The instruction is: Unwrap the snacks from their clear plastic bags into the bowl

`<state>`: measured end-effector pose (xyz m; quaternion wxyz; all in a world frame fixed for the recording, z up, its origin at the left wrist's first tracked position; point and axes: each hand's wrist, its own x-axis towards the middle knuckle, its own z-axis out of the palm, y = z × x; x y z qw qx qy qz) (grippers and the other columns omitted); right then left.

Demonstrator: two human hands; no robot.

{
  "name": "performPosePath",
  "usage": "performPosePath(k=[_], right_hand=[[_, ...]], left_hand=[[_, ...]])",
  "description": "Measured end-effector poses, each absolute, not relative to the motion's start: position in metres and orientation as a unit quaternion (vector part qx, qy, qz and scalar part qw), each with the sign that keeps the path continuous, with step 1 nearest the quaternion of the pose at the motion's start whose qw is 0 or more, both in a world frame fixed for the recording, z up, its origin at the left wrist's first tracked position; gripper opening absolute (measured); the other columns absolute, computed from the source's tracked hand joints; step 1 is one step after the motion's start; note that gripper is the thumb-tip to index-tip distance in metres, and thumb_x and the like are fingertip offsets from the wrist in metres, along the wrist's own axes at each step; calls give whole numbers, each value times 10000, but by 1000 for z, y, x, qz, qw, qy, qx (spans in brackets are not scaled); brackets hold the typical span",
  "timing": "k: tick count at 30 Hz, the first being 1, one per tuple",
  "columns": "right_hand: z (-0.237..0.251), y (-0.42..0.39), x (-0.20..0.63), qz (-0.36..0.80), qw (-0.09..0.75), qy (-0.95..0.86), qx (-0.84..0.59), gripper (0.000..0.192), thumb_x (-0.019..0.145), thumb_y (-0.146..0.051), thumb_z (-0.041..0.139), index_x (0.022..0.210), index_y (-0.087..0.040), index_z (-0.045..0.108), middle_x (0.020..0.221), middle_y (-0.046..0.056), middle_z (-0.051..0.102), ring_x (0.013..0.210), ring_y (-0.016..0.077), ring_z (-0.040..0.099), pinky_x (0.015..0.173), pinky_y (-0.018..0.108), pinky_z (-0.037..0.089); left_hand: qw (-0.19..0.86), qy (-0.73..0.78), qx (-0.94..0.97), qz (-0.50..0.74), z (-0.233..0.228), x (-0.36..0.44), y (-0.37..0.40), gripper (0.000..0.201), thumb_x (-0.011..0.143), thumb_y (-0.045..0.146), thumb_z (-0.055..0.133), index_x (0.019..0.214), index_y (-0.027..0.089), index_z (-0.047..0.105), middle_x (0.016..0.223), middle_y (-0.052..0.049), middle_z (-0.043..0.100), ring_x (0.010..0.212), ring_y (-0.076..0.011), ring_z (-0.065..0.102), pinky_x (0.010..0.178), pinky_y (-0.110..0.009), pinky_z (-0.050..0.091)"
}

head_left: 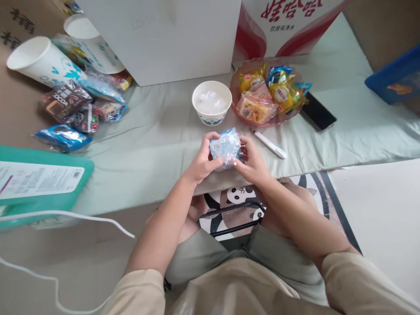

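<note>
Between my hands is a light-blue, shiny snack packet, held just over the near edge of the cloth. My left hand grips its left side, thumb at the lower front. On the other side my right hand has its thumb and fingers on the packet. A paper bowl with clear plastic wrapping inside stands right behind the packet. To the right of the bowl, a pinkish clear dish holds several wrapped snacks. A white nail clipper lies by my right hand.
A black phone rests beside the dish. White box and red-and-white carton stand behind. At left are paper cups, several snack packets and a green container. A white cable hangs lower left.
</note>
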<state>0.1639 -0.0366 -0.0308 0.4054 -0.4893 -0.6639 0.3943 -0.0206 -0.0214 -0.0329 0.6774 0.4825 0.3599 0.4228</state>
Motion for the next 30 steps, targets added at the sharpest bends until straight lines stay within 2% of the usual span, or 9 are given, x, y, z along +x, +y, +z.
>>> performPosePath(k=[3,6,10,14,18,20,23,25,30], right_hand=[[-26,-34,171,362,409,-670,-502,406,868,-345,614,1245,-217,539,1139,99,641,906,193,641,716,324,552],[-20,-29,197,241,390,-695,-554,255,899,-355,579,1111,-219,620,1051,89,666,929,221,649,800,376,552],[-26,-23,240,71,259,-681,-681,295,855,-345,606,1098,-191,674,1040,139,666,1002,313,629,924,494,499],[-31,-29,260,54,160,-686,-708,299,862,-363,575,1058,-178,704,1075,178,664,1004,355,617,892,513,484],[-21,-47,238,162,220,-676,-685,215,899,-373,552,975,-203,660,909,120,691,843,287,648,802,442,500],[-18,-55,214,325,312,-643,-619,235,955,-437,514,1011,-225,599,857,73,696,779,238,659,761,400,522],[-22,-59,176,567,424,-557,-434,318,1011,-564,428,1057,-259,506,960,52,718,854,203,697,796,384,566],[-28,-55,160,603,449,-536,-383,327,1003,-583,472,1058,-263,508,1026,49,710,925,192,693,881,394,565],[-35,-47,160,556,486,-539,-406,310,1013,-566,483,1087,-274,556,1128,42,695,1086,199,661,1029,419,520]], left_hand=[[641,379,508,432,-34,-16,-20,672,684,269,782,1234,328,400,1015,2,555,810,-141,586,680,-260,483],[584,410,530,458,-40,-20,-18,681,684,250,785,1238,326,394,968,4,532,742,-121,560,614,-237,453],[507,431,562,491,-47,-30,-16,669,720,257,779,1244,338,370,942,14,516,728,-113,546,637,-245,471],[451,459,592,485,-44,-37,-15,445,777,290,731,1133,302,465,880,25,490,668,-96,482,606,-231,425],[411,487,606,476,-38,-37,-13,154,897,361,602,939,244,510,826,32,488,592,-79,383,563,-229,369],[377,510,617,466,-39,-35,-13,189,875,349,643,936,239,502,839,33,498,601,-81,377,564,-231,363],[320,518,648,458,-45,-29,-14,360,780,268,756,1018,246,487,982,8,544,750,-108,488,656,-241,419],[310,510,654,465,-49,-25,-15,416,774,227,767,1062,252,468,1033,-1,543,819,-122,524,707,-252,441],[371,507,615,476,-52,-25,-15,455,784,222,765,1098,270,440,1044,-1,529,776,-108,509,673,-239,424]])
